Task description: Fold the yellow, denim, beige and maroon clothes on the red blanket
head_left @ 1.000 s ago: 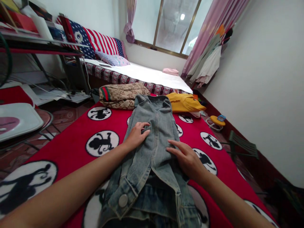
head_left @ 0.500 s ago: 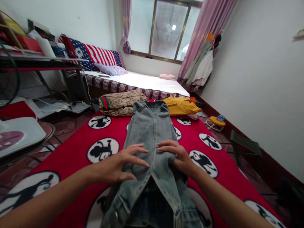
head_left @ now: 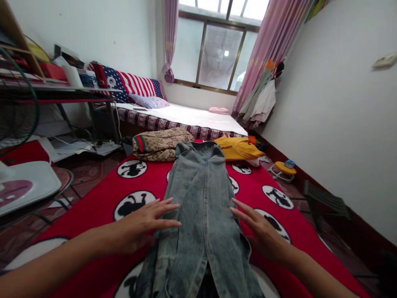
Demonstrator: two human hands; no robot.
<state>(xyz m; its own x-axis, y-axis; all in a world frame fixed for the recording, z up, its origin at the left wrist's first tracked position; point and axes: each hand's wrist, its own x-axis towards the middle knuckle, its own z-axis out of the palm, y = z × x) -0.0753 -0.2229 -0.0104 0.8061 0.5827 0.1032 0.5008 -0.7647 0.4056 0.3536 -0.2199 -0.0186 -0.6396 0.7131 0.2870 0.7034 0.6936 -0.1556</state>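
Left grip [head_left: 139, 227], right grip [head_left: 263, 232] spread, empty — denim jacket [head_left: 192, 190] lengthwise, collar [head_left: 203, 145] toward bed [head_left: 192, 115]

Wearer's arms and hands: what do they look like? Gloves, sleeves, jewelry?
Left hand and right hand both ungloved, slender fingers, no rings or bracelets visible. Left forearm and right forearm are bare as far as the frame shows; no sleeve, watch, cable or marking seen. Nails are too small to tell whether they're painted. Upper arms are out of view.

Denim garment [head_left: 198, 215], cut off below
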